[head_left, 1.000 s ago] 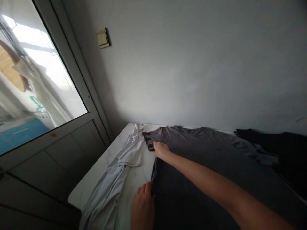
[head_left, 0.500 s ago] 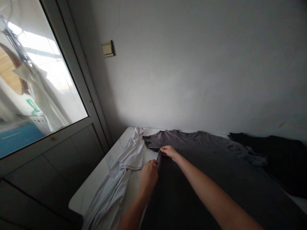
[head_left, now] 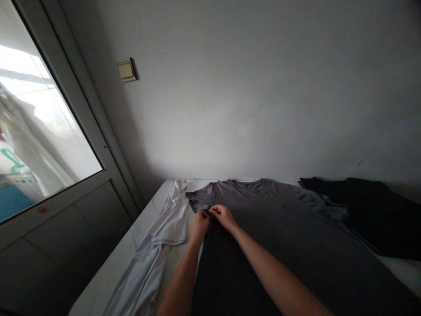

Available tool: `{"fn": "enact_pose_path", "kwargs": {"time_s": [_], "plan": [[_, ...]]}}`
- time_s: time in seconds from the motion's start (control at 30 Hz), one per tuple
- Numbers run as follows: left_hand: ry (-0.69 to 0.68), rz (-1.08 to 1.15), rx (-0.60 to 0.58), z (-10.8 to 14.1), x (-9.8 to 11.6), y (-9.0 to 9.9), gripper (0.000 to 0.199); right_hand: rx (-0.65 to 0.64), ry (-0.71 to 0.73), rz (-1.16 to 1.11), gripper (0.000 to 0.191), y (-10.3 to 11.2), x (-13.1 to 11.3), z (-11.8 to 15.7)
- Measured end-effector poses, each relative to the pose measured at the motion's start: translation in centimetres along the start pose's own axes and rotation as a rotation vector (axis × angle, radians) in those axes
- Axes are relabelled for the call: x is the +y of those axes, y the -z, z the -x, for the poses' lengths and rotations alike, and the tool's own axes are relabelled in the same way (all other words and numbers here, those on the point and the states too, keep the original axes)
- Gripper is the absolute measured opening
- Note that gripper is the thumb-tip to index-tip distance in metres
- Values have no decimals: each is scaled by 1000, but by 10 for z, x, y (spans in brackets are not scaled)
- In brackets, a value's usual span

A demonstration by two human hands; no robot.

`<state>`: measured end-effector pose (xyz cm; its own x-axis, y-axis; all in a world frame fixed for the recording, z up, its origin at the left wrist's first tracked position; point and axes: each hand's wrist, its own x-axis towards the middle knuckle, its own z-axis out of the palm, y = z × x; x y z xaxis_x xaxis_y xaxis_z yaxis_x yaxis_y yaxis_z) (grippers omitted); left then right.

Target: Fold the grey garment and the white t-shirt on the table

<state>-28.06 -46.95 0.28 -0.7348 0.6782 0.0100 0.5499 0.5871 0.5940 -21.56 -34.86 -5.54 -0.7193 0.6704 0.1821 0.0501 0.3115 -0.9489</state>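
A dark grey T-shirt lies spread on the table, its neckline toward the wall. At its left side edge, just below the left sleeve, my left hand pinches the fabric. Close beside it, my right hand also has thumb and fingers pinched on the same edge. The fingertips of both hands nearly meet, and the bit of cloth between them is small and partly hidden. Left of my hands lies a crumpled light grey garment.
A black garment lies at the right, partly against the T-shirt. The white table meets a pale wall carrying a light switch. On the left stands a framed door with a glass pane.
My left hand has moved up along the shirt's side edge to join my right hand below the sleeve. The view has turned slightly right.
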Motion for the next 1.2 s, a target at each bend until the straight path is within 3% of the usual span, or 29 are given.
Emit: {"fn": "enact_pose_path", "kwargs": {"time_s": [0.27,0.37,0.57,0.77,0.87,1.0,1.2], "plan": [[12,-105,23,-12,-17,12,20,11,96,107,13,0,-8,9],[-6,-164,2,-10,-20,14,19,-36,173,269,7,0,-16,15],[3,-303,-10,-2,-16,15,22,-143,335,721,29,-5,-32,27],[-4,-404,35,2,-15,9,22,-262,376,813,36,-5,-35,31],[-39,-440,62,1,-15,4,25,-322,318,777,26,3,-45,11],[-83,-491,69,1,-14,0,35,-214,214,721,26,5,-63,-42],[-120,-525,69,-1,-16,-3,41,-144,268,579,24,-37,-66,-109]]}}
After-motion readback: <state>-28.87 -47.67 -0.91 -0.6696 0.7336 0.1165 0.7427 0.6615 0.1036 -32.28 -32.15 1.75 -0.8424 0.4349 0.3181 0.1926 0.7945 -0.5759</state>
